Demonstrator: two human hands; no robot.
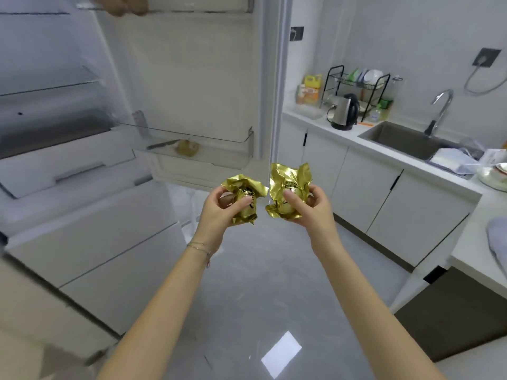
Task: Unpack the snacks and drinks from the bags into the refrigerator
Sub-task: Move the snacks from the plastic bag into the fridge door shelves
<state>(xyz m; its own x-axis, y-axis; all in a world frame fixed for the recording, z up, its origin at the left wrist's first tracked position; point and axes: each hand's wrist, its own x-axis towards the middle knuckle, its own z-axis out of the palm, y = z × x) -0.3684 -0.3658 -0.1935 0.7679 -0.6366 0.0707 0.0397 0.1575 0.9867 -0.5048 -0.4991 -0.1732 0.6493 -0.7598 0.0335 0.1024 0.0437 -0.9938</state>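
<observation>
Mid-frame, I see my left hand (219,208) gripping one gold foil snack (245,200), my right hand (307,207) another gold packet (288,192), fridge door (192,91) open behind.

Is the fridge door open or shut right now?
Open: the refrigerator door is swung wide, its inner door shelf and the interior glass shelves exposed.

Two gold-wrapped snacks (245,200) (289,192) — two hands (216,212) (312,207) — one kettle (343,112)
</observation>
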